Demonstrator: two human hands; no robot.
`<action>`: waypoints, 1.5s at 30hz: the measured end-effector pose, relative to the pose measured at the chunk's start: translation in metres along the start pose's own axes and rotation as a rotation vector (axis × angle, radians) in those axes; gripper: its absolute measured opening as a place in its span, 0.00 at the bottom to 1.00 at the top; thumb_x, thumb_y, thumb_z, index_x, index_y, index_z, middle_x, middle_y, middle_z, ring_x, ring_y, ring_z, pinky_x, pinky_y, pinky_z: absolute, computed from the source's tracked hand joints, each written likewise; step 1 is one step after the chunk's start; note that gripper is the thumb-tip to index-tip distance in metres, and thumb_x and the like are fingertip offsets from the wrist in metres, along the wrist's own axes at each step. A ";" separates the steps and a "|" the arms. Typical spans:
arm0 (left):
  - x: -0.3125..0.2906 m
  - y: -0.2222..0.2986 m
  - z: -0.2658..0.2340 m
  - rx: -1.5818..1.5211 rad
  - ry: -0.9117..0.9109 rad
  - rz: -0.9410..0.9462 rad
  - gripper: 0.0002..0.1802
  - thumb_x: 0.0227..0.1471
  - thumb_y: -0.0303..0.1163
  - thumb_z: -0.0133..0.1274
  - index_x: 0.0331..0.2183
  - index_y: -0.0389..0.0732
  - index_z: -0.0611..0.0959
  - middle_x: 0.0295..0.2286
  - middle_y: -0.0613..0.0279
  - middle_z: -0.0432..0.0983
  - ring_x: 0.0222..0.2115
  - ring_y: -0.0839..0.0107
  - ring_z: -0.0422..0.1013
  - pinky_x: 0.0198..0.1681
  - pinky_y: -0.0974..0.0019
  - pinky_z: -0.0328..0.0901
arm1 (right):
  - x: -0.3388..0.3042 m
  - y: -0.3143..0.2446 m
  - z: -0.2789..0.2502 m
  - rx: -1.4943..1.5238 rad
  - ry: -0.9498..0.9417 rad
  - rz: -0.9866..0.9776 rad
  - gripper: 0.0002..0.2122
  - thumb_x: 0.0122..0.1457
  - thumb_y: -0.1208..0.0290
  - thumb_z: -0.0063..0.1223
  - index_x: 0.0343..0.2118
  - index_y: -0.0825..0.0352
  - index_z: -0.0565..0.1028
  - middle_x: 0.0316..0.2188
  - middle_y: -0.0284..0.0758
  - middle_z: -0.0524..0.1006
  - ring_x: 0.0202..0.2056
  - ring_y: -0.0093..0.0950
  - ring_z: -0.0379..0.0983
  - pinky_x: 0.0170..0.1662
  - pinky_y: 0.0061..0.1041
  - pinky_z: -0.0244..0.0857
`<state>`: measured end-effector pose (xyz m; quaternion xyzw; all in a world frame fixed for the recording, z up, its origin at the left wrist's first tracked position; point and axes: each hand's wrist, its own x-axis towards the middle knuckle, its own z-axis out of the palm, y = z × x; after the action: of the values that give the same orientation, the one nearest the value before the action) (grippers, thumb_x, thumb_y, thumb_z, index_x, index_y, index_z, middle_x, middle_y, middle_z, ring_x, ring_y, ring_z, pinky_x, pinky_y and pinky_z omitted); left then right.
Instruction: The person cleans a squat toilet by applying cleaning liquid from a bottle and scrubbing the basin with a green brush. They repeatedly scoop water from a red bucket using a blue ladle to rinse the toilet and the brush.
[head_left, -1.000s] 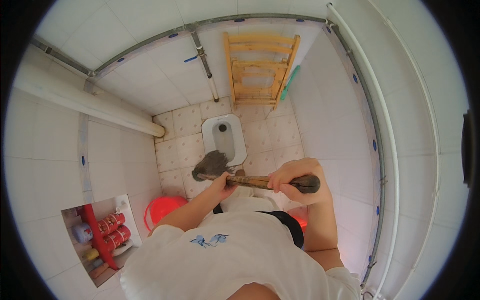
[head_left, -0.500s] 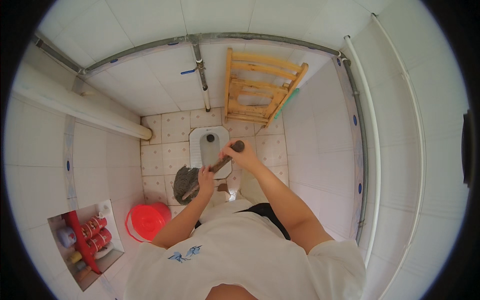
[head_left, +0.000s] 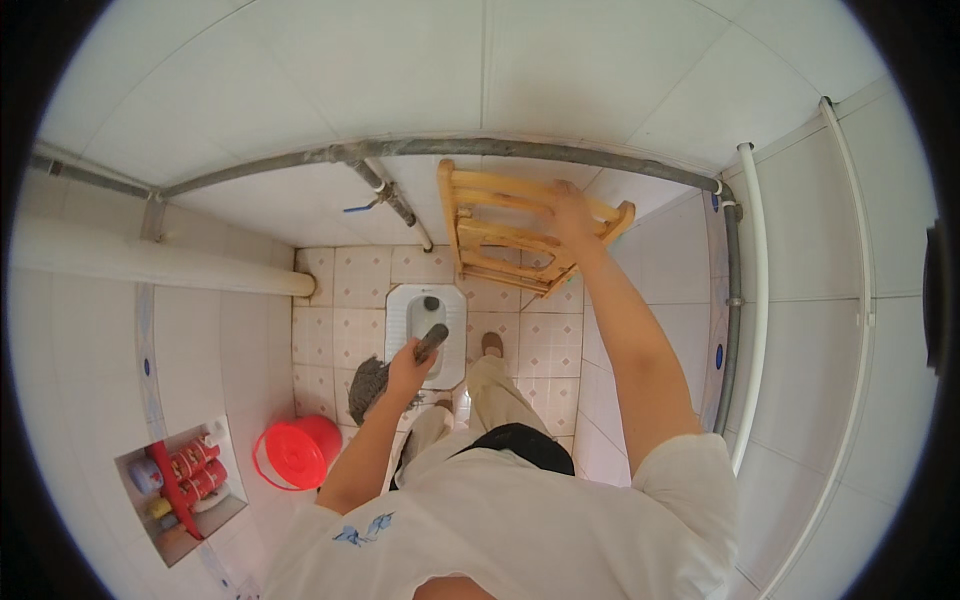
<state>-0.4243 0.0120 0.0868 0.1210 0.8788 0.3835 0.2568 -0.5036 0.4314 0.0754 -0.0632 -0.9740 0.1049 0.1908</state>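
Above the white floor-level toilet pan [head_left: 428,310], the left hand [head_left: 409,367] grips a dark-handled grey brush [head_left: 372,382]; the right hand [head_left: 573,215] rests on a wooden slatted chair [head_left: 500,235], fingers' closure unclear.

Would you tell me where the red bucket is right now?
In the head view, the red bucket stands on the tiled floor at lower left, beside the wall niche.
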 end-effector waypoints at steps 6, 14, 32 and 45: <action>-0.017 -0.009 -0.006 -0.056 0.031 -0.059 0.15 0.48 0.35 0.56 0.25 0.36 0.70 0.15 0.57 0.63 0.17 0.66 0.58 0.23 0.64 0.57 | 0.031 -0.009 0.001 -0.034 -0.534 0.344 0.17 0.48 0.55 0.55 0.32 0.66 0.77 0.34 0.39 0.76 0.39 0.39 0.71 0.41 0.37 0.65; -0.055 -0.011 -0.030 -0.118 0.055 0.017 0.12 0.49 0.32 0.55 0.30 0.34 0.74 0.17 0.59 0.67 0.18 0.71 0.61 0.24 0.66 0.58 | -0.124 -0.084 -0.014 -0.094 -0.532 -0.012 0.15 0.45 0.52 0.54 0.25 0.61 0.78 0.23 0.37 0.77 0.27 0.35 0.75 0.29 0.36 0.68; -0.177 -0.089 -0.101 -0.113 0.104 0.294 0.14 0.51 0.37 0.55 0.25 0.36 0.72 0.17 0.64 0.66 0.19 0.74 0.60 0.25 0.68 0.59 | -0.364 -0.238 -0.050 -0.023 -0.465 0.535 0.11 0.50 0.61 0.51 0.27 0.63 0.77 0.28 0.40 0.78 0.32 0.38 0.75 0.35 0.38 0.67; -0.206 -0.032 -0.028 -0.030 -0.019 0.199 0.11 0.50 0.32 0.54 0.28 0.35 0.73 0.19 0.63 0.68 0.21 0.73 0.62 0.28 0.68 0.60 | -0.455 -0.088 -0.160 -0.083 -0.325 1.147 0.17 0.53 0.52 0.48 0.31 0.63 0.77 0.31 0.42 0.77 0.36 0.40 0.74 0.38 0.37 0.67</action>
<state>-0.2673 -0.1107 0.1534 0.2077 0.8541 0.4191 0.2274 -0.0310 0.3011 0.0775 -0.5696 -0.8044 0.1612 -0.0506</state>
